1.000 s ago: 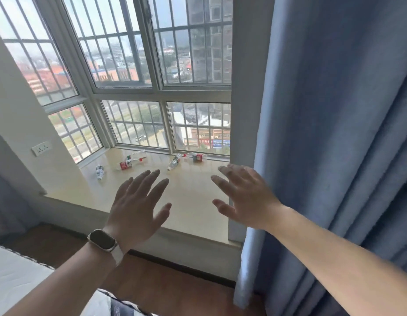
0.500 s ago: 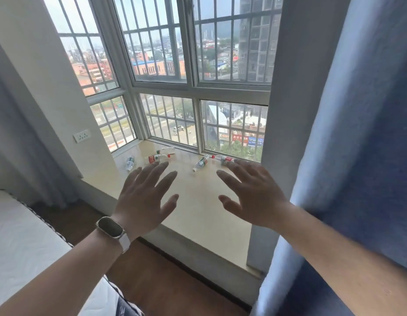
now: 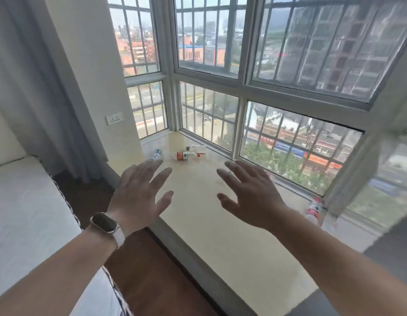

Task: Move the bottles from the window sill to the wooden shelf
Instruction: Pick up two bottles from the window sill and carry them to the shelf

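Stepped closer to the window sill (image 3: 220, 229). Holds left hand (image 3: 138, 195) and right hand (image 3: 250, 197) out, fingers spread, gripping nothing. Cannot read print on red-labelled bottle (image 3: 183, 155).

No text can be read. A red label with a green-and-white mark is seen on the lying bottle (image 3: 182, 155), and a blue-and-white label on the small bottle (image 3: 157, 153), but the print on both is blurred. The red and blue street signboards (image 3: 289, 148) are too blurred to be read.
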